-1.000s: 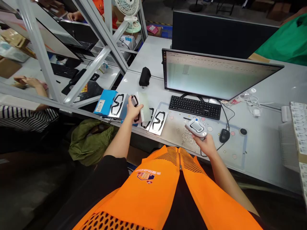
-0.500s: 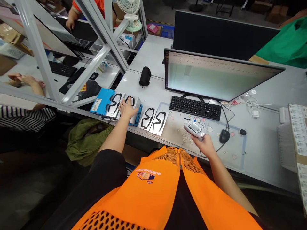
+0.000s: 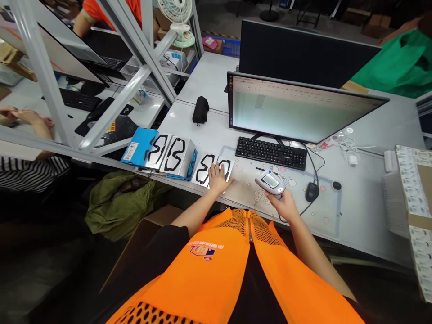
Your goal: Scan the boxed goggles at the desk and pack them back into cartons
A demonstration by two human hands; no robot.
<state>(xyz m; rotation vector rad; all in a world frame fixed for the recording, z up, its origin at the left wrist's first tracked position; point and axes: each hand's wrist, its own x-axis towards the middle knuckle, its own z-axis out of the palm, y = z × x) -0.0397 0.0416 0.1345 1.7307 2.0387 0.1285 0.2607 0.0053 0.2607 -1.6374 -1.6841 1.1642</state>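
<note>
My left hand [image 3: 218, 181] lies over the rightmost flat white box [image 3: 228, 167], its fingers spread on the printed top. Beside it to the left is another white box [image 3: 204, 169] with the same black angular outline. Farther left, two more such white boxes [image 3: 175, 155] stand in a row with a blue carton [image 3: 140, 146] at the end. Wrapped around the handle of a grey barcode scanner [image 3: 270, 181] is my right hand [image 3: 284, 203], holding it just above the desk mat [image 3: 246, 198]. A small green light shows on the scanner.
A monitor [image 3: 297, 108] stands behind the keyboard [image 3: 271, 152], with a mouse [image 3: 312, 191] to the right. A black pouch [image 3: 201, 110] lies near the metal frame [image 3: 118, 105]. Another person's hands [image 3: 27, 118] are at the neighbouring desk on the left.
My left hand has moved right, from the standing boxes by the blue carton onto the rightmost flat white box. My right hand keeps holding the scanner. The view has shifted slightly.
</note>
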